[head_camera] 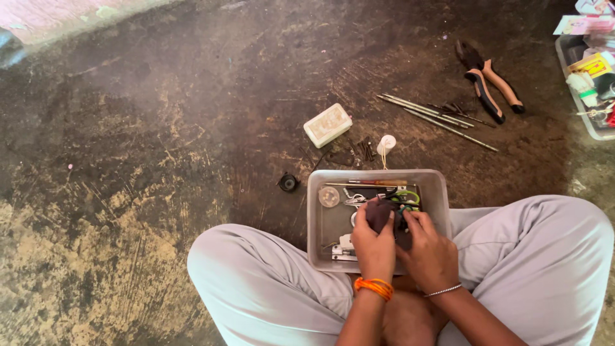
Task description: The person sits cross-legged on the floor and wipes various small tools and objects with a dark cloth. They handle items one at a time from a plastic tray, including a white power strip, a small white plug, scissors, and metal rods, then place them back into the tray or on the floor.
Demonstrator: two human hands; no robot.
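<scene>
Both hands over grey tray (320,230) on lap: left hand (373,247) and right hand (428,253) pinch a dark maroon part (379,214) together (wires beneath, blurry). Pliers (490,83) lie well apart on floor.

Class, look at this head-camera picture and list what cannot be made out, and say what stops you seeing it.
1. Dark object in the grey tray, head view: left hand and right hand cover most of it, so its kind is unclear.
2. Clear bin at the right: cut off by the picture's edge.
3. Small dark screws on the floor: too small to count.
4. Small parts in the tray: partly hidden by the hands.
</scene>
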